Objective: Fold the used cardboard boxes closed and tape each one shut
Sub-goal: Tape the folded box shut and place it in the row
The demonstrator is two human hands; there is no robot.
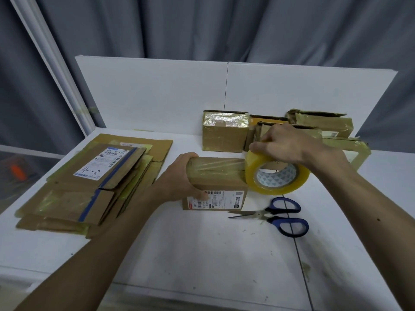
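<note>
The small box (222, 185) stands near the middle of the table (202, 254), with its long axis running from left to right in front of the person. The left hand (184, 178) grips the left end of the box, fingers curled over the top and thumb on the labelled front. The right hand (285, 142) holds the tape roll (277, 173) from above, just at the right end of the box. A strip of clear tape lies along the top, from the left hand to the roll, so the strip follows the long axis.

I judge that the cut comes next. The scissors (274, 215) lie on the table just in front of the roll, nearer to the right hand, but this hand is busy. Flat cardboard (89, 182) is piled on the left, and taped boxes (224, 133) stand behind.
</note>
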